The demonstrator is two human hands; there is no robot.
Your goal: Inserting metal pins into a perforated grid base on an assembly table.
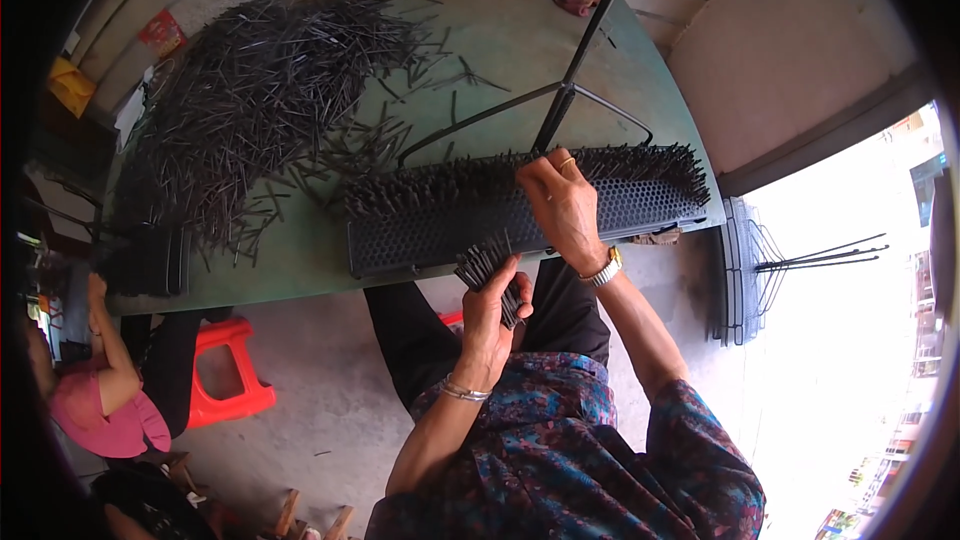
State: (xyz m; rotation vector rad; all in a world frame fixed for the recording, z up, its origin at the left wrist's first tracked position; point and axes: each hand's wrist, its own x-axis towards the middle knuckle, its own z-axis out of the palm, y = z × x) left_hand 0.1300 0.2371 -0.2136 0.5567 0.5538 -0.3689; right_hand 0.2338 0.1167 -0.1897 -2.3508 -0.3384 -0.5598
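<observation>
My left hand (486,318) is wrapped round a bundle of thin black sticks (484,262), whose ends fan out above the fingers. In front of me on the green table (310,280) lies a long black perforated panel (420,238), full of small holes. A dense band of upright black sticks (440,185) stands along its far side, while the near side shows bare holes. My right hand (568,212) is over the panel at the edge of this band, fingers pinched together and pointing down. Whatever is between those fingertips is too small to make out.
A large heap of loose black sticks (270,70) covers the table's left. A black metal frame (575,60) rises behind the panel. At left, another person's arm (115,360) reaches a second black piece (150,260). A red stool (228,370) stands below; wire racks (742,270) stand right.
</observation>
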